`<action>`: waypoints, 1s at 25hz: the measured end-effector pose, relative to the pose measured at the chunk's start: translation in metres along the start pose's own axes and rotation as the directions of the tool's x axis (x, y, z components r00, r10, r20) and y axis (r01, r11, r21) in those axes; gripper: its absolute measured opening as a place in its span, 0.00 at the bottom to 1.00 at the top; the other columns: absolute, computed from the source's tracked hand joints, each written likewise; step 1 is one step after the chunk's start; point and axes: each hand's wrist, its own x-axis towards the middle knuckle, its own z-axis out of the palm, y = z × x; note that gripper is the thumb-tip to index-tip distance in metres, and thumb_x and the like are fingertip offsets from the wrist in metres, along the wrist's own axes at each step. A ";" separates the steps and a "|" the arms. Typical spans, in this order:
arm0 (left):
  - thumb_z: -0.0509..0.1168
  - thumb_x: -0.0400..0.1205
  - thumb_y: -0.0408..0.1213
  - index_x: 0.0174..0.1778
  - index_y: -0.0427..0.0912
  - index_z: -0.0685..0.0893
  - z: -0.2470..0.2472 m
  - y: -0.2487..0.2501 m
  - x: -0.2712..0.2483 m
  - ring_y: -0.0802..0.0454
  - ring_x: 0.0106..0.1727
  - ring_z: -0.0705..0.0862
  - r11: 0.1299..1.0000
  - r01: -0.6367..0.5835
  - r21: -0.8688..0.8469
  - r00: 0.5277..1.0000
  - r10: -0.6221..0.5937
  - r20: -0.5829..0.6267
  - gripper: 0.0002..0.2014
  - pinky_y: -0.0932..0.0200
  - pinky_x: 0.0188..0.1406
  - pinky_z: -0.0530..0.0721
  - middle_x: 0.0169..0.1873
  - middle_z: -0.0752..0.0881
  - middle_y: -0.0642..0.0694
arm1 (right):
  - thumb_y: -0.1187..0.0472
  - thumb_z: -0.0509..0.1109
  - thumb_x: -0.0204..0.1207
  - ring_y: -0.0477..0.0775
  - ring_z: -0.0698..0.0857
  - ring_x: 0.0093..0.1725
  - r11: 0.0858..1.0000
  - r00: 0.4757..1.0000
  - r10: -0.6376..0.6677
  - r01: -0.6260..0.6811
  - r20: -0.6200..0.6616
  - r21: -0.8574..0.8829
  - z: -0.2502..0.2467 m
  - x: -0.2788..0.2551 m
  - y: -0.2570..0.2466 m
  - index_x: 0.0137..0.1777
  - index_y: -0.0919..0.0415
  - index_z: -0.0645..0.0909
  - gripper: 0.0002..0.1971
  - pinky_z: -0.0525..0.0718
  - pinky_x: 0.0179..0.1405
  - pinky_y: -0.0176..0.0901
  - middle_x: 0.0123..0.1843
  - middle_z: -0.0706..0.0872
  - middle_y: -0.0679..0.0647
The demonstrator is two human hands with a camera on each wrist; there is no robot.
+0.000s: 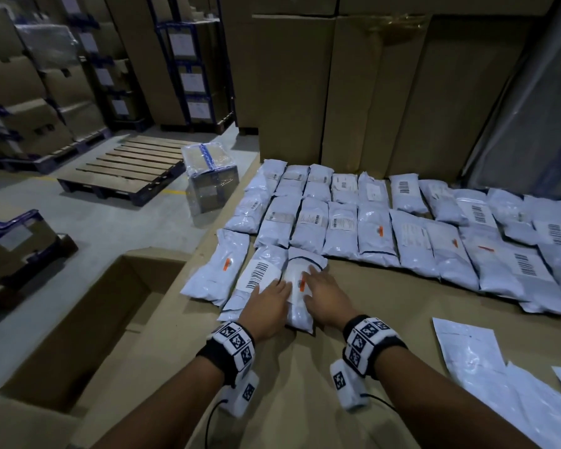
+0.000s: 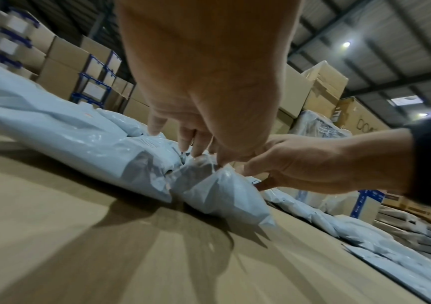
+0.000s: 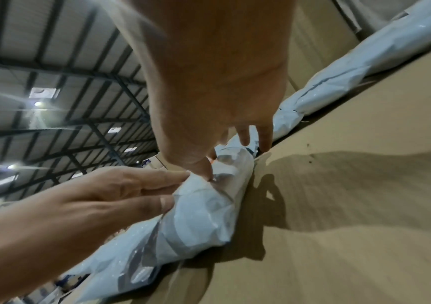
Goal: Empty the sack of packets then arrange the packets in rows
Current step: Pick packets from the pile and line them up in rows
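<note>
Pale grey-blue packets (image 1: 374,233) lie in rows across a cardboard surface (image 1: 386,319). Two full rows run along the back, and a nearer row starts at the left with a packet (image 1: 217,264) and a barcode packet (image 1: 256,277). Both hands rest with straight fingers on a third packet (image 1: 302,315) beside them. My left hand (image 1: 280,286) touches its left side and my right hand (image 1: 314,280) presses on its top. The wrist views show the same packet (image 2: 222,195) (image 3: 204,216) under the left fingers (image 2: 183,142) and the right fingers (image 3: 243,137). Flat pale plastic (image 1: 467,348), perhaps the sack, lies at the lower right.
An open cardboard box (image 1: 78,335) gapes just left of the surface's edge. On the floor beyond stand a wooden pallet (image 1: 127,170) and a wrapped box (image 1: 208,183). Tall cartons (image 1: 337,92) wall off the back. Bare cardboard lies right of my hands.
</note>
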 end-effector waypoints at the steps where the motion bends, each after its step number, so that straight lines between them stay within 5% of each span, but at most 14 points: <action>1: 0.53 0.86 0.40 0.82 0.42 0.59 0.002 -0.002 0.002 0.47 0.83 0.58 0.998 -0.006 0.066 1.000 0.005 0.025 0.26 0.37 0.78 0.60 0.80 0.65 0.45 | 0.60 0.56 0.84 0.66 0.57 0.82 0.997 0.998 -0.039 0.042 0.043 -0.069 0.002 0.001 -0.003 0.82 0.64 0.57 0.27 0.59 0.80 0.53 0.86 0.52 0.61; 7: 0.55 0.85 0.40 0.83 0.39 0.56 -0.006 -0.001 0.013 0.46 0.86 0.46 0.970 -0.012 0.241 0.987 -0.027 0.157 0.29 0.32 0.79 0.51 0.83 0.58 0.44 | 0.56 0.49 0.87 0.65 0.46 0.85 0.993 0.969 0.065 -0.041 0.237 -0.108 0.018 0.016 0.004 0.85 0.57 0.42 0.30 0.59 0.78 0.66 0.87 0.41 0.54; 11: 0.54 0.87 0.41 0.84 0.37 0.51 -0.018 0.006 0.012 0.44 0.86 0.45 0.972 -0.003 0.235 0.969 -0.056 0.241 0.31 0.33 0.79 0.55 0.84 0.54 0.43 | 0.57 0.54 0.87 0.66 0.49 0.85 0.999 0.962 0.020 -0.011 0.271 -0.032 -0.003 0.016 0.009 0.85 0.63 0.43 0.32 0.56 0.82 0.56 0.87 0.44 0.62; 14: 0.55 0.86 0.42 0.84 0.38 0.48 -0.037 0.007 0.013 0.42 0.85 0.46 0.987 0.035 0.160 0.957 -0.080 0.279 0.33 0.33 0.79 0.60 0.84 0.54 0.41 | 0.61 0.56 0.85 0.67 0.56 0.83 0.995 0.985 0.042 -0.056 0.165 0.083 -0.030 0.002 0.012 0.85 0.63 0.43 0.34 0.59 0.81 0.52 0.85 0.50 0.66; 18: 0.59 0.85 0.46 0.83 0.40 0.53 -0.057 0.039 0.003 0.40 0.85 0.50 0.999 -0.011 0.042 0.991 0.006 0.132 0.33 0.37 0.77 0.66 0.82 0.58 0.40 | 0.58 0.61 0.83 0.63 0.59 0.83 0.979 0.996 0.061 -0.047 -0.065 0.198 -0.055 -0.049 0.022 0.84 0.62 0.54 0.32 0.62 0.80 0.52 0.83 0.61 0.63; 25: 0.60 0.85 0.45 0.83 0.39 0.58 0.007 0.170 -0.060 0.41 0.81 0.62 0.930 -0.177 -0.321 0.982 0.186 -0.001 0.32 0.51 0.79 0.63 0.80 0.65 0.41 | 0.52 0.66 0.80 0.56 0.64 0.82 0.892 0.904 0.345 -0.232 -0.252 0.388 -0.031 -0.224 0.100 0.76 0.55 0.72 0.25 0.63 0.77 0.48 0.79 0.71 0.57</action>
